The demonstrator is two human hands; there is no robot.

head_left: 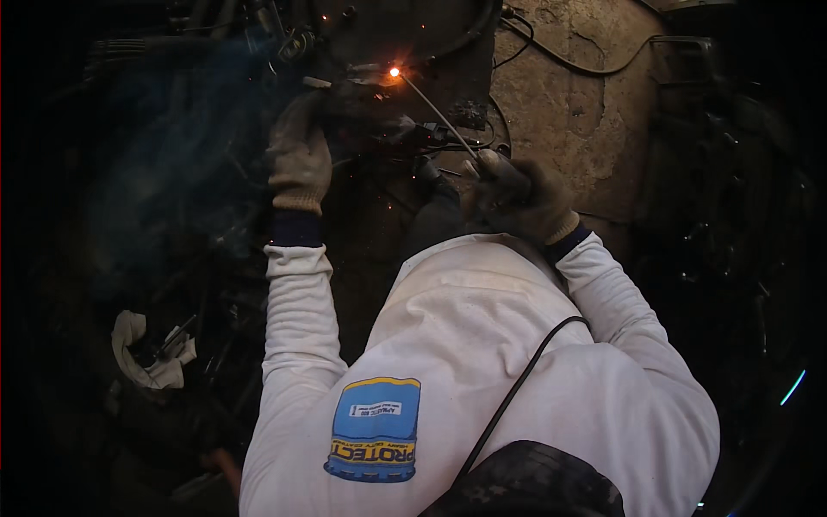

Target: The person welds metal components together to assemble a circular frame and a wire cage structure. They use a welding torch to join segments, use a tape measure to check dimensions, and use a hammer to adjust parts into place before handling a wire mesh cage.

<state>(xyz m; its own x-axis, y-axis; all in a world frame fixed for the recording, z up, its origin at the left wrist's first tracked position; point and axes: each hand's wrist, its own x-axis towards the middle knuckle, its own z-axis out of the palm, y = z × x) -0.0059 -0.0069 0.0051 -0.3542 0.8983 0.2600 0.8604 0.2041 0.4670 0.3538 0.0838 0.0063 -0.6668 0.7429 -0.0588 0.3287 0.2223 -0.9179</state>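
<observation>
My right hand, in a knitted work glove, is closed around a dark welding electrode holder. A thin welding rod sticks out of it, up and to the left. The rod's tip glows orange against a small metal workpiece on a dark metal worktop. Sparks fly around that spot. My left hand, also gloved, reaches to the worktop's near left part, just below a short pale piece. Its fingers are lost in shadow, so I cannot tell whether they grip anything.
Bluish smoke drifts at the left. A cable loops over the stained concrete floor at the right. Dark clutter surrounds a crumpled white cloth at the lower left. Dark metal parts stand at the far right.
</observation>
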